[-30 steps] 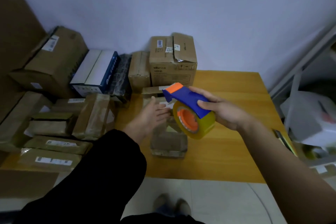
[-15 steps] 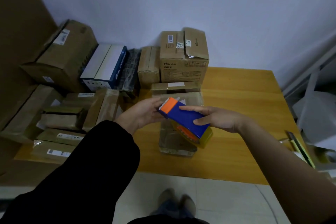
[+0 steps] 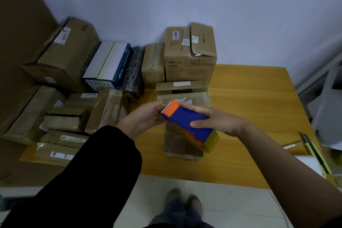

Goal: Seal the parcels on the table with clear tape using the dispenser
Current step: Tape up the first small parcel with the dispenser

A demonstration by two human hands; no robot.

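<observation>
My right hand (image 3: pixel 220 123) grips the blue and orange tape dispenser (image 3: pixel 187 119) from above, its roll of clear tape (image 3: pixel 209 140) hanging below. The dispenser's toothed orange end points left, just above a small brown parcel (image 3: pixel 182 146) on the wooden table (image 3: pixel 249 109). My left hand (image 3: pixel 148 116) is at that toothed end, fingers curled toward it; whether it pinches the tape end is hidden. Two flat parcels (image 3: pixel 185 94) lie just behind.
Several cardboard parcels (image 3: pixel 61 55) are stacked along the table's left and back, with a tall box (image 3: pixel 190 53) at the back middle. A utility knife (image 3: pixel 314 150) lies at the right edge. White shelving (image 3: pixel 329 98) stands to the right. My feet show below.
My right hand has lowered the dispenser from an upright, raised pose to a flatter one just over the small parcel. My left hand has come up to its toothed end.
</observation>
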